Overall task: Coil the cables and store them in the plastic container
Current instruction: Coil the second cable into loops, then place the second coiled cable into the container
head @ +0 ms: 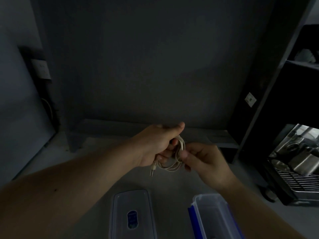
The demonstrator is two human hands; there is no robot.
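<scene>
Head view

- Cable (182, 144): one pale, thin cord, gathered into a small bundle of loops. It is held in the air above the grey counter (172, 188), between both hands and well apart from the box below.
- Plug (152, 169): a two-pin end, left hanging free beneath the bundle on its left side.
- Left hand (155, 145): the fingers are curled round the left part of the bundle, and the thumb is laid straight along the top.
- Right hand (205, 163): the right side of the loops is pinched between thumb and curled fingers.
- Plastic container (212, 199): clear walls and a blue latch, stood open on the counter at the lower right, under the right forearm. Its contents cannot be made out.
- Lid (132, 200): clear, with a blue label, laid flat on the counter to the left of the container.
- Surroundings: a dark shelf unit (284, 100) and a metal appliance (296, 169) are seen at the right, and a wall socket (42, 69) at the left.
- Handling, as judged: the cord is taken to be light, soft and springy, so the loops are likely to spread if released. A grip across all strands at one point is advised, with the loose plug tucked in before the bundle is lowered.
- Progress, as judged: coiling is nearly finished, and storing is not yet done.
</scene>
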